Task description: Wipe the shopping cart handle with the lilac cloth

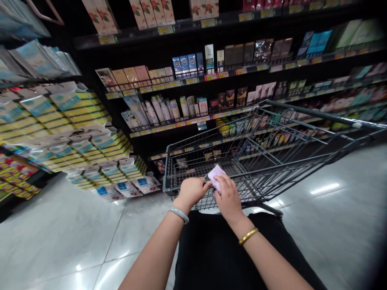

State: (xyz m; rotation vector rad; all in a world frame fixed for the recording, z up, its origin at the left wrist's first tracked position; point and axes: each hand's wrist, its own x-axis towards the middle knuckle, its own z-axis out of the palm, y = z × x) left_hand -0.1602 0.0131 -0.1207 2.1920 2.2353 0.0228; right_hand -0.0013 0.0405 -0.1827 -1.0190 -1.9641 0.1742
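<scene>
A metal shopping cart (263, 166) stands sideways in front of me, its near top rail running past both my hands. My left hand (192, 191), with a pale bangle at the wrist, is closed round that rail, fingertips hidden behind it. Just to its right, my right hand (227, 198), wearing a gold bangle, grips a folded light purple cloth (215, 173). The cloth is against the same rail, and its lower part is covered by my fingers. My left thumb points toward the cloth; whether it touches cannot be told.
Beyond the cart, a dark shelf unit (178, 125) carries rows of boxes and bottles. At the left, yellow-striped packs (81, 108) hang in tiers, with white packets (127, 188) below them. The cart handle (326, 114) extends right. Shiny grey tiles form the floor (66, 237).
</scene>
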